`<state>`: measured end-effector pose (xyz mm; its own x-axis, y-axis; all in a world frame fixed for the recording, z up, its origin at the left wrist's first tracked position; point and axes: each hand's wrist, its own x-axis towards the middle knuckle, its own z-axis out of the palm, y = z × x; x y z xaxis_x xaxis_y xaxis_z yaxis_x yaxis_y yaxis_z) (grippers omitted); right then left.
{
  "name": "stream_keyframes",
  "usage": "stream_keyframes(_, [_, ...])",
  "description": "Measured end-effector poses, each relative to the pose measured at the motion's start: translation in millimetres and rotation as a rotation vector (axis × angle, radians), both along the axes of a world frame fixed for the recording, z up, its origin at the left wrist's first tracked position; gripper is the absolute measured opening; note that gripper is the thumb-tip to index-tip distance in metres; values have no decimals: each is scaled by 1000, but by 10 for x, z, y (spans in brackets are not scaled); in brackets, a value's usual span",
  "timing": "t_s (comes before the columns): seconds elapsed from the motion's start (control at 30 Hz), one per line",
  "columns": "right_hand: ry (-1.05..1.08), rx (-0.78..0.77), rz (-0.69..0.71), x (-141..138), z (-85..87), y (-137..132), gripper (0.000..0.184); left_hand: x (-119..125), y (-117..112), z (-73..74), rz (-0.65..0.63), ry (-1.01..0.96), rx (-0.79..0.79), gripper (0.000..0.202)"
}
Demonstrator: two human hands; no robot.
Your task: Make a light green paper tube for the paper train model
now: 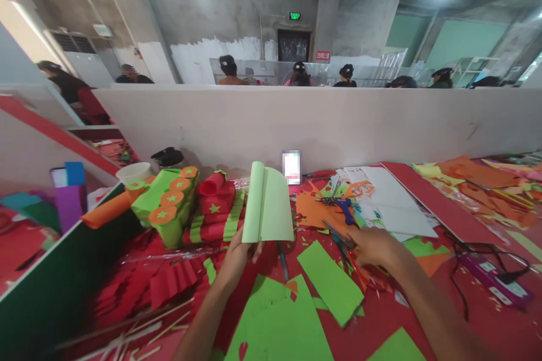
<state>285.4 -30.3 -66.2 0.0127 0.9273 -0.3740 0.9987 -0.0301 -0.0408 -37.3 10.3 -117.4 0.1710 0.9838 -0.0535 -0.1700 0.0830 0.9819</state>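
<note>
Below the blue glue gun [348, 211], the right hand [370, 245] half-curls at grey metal scissors [333, 230], grip unclear. Left of it, the left hand [244, 249] pinches half-rolled pale-green paper [271, 206], probably light, creasable, best held low.

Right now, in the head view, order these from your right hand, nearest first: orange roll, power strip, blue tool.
1. Blue tool: just beyond the right hand.
2. Power strip: to its right.
3. Orange roll: far to the left.
</note>
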Motion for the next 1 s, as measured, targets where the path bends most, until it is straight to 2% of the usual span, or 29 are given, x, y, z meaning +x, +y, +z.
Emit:
stream_keyframes(0.13, [-49,11,12,18,-138,-146,55,33,-28,21,-5,-49,20,20])
stream_keyframes(0.33, [1,20,1,159,-286,-173,71,30,-29,-8,27,-51,18,22])
stream_keyframes(0.53, [78,33,8,306,-350,-209,70,25,-22,-41,27,-80,28,32])
stream_keyframes(0.63, [25,47,32,299,-332,-226,71,35,-31,-44,52,-87,44,31])
stream_keyframes(0.73, [25,51,45,279,-296,-243,71,43,-37,-51,71,-56,83,22])
stream_keyframes(0.9, [217,74,6,264,-96,-279,67,55,-44,-72,70,-17,122,17])
stream_keyframes(1.0, [359,163,-16,175,59,-277,60,76,-60,-48,90,-21,122,19])
